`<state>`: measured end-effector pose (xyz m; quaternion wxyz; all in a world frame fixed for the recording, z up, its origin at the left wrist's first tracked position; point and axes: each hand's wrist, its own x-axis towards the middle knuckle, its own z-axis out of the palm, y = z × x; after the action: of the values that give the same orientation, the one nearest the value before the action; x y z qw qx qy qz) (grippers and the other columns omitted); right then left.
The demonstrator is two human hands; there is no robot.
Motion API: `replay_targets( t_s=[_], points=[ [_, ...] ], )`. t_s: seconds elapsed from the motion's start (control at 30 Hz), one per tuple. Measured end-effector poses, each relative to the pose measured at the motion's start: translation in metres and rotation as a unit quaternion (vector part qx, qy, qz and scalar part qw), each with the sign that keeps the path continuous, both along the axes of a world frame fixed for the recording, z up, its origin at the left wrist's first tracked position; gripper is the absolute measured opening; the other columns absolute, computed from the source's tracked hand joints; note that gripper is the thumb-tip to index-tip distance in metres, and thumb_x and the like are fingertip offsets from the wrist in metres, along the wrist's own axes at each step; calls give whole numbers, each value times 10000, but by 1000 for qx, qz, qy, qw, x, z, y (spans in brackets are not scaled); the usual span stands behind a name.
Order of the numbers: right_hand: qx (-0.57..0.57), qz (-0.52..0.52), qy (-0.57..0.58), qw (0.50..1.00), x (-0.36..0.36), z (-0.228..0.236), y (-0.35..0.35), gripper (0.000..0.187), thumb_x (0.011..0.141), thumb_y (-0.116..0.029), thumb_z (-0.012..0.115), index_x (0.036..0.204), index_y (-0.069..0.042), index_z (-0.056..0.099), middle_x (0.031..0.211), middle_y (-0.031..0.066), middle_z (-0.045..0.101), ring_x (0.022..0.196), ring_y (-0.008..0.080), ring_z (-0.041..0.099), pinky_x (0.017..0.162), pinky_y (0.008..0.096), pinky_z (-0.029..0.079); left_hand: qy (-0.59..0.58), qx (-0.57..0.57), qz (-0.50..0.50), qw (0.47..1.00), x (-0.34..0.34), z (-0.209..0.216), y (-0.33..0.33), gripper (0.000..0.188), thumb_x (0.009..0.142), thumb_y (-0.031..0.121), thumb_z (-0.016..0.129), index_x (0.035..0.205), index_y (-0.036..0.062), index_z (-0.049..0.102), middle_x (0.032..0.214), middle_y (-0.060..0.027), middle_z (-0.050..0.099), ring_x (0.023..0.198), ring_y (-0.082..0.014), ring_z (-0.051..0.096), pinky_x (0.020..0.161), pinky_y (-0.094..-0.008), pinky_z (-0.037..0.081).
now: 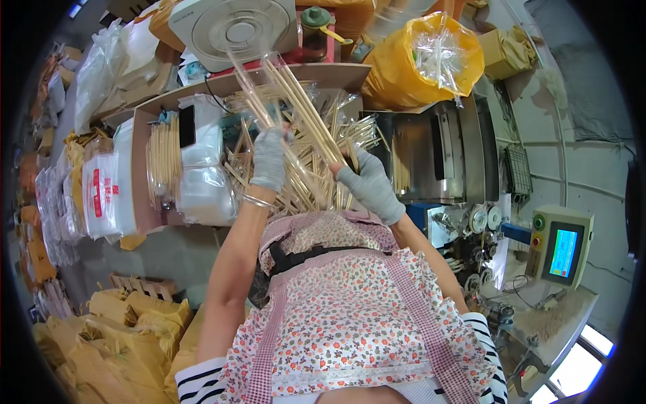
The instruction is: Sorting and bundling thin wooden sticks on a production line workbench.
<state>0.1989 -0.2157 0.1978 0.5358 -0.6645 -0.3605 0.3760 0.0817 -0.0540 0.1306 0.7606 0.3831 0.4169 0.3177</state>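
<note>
Over a heap of loose wooden chopsticks (296,192) I hold both hands up, each in a grey knit glove with bare fingertips. My left hand (270,160) is closed around some chopsticks in clear plastic sleeves (249,87); their upper ends are blurred. A slanting bundle of long pale chopsticks (303,101) is gripped in my right hand (371,187), with the thumb across it. The bundle's upper ends lean to the left, close to the sleeved ones. Part of my left fingers is hidden behind the hand.
Chopsticks lie in a cardboard-walled bin (330,73). Left of it are stacked plastic bags (202,192), a dark phone (187,126) and more sticks (163,158). A white fan (243,32) and a yellow sack (397,67) stand behind. At right are a metal machine (431,158) and control screen (564,252).
</note>
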Motion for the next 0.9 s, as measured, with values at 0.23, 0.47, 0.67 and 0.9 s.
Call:
replay_targets(
  t_s=[0.23,0.47,0.67,0.9],
  points=[
    [1,19,158,987,10,5,-16,178,872,-223,604,894,-48,574,708,-41,522,666,39,464,622,200,404,-218,-135,26,966,16,71,3,101,888,184,508,913,88,495,571,39,318,461,-92,325,432,-231,329],
    [45,32,71,996,-3,14,-16,225,887,-203,579,1004,-11,580,718,-48,513,668,40,448,608,198,395,-137,-47,15,989,40,89,6,95,815,173,671,803,117,596,544,64,458,404,-37,351,364,-205,253],
    [0,-9,-94,996,-18,-24,-30,220,904,-201,545,1001,-6,572,644,-20,483,582,46,412,530,205,370,-61,29,42,997,51,107,-11,118,848,230,637,844,113,619,579,62,505,439,-21,396,377,-199,278],
    [91,-44,-47,994,-30,3,-35,152,903,-158,509,897,-7,531,598,-8,423,547,52,370,487,219,341,6,114,5,993,49,112,-36,228,883,309,582,862,85,623,651,41,559,489,-29,431,418,-201,316]
  ],
)
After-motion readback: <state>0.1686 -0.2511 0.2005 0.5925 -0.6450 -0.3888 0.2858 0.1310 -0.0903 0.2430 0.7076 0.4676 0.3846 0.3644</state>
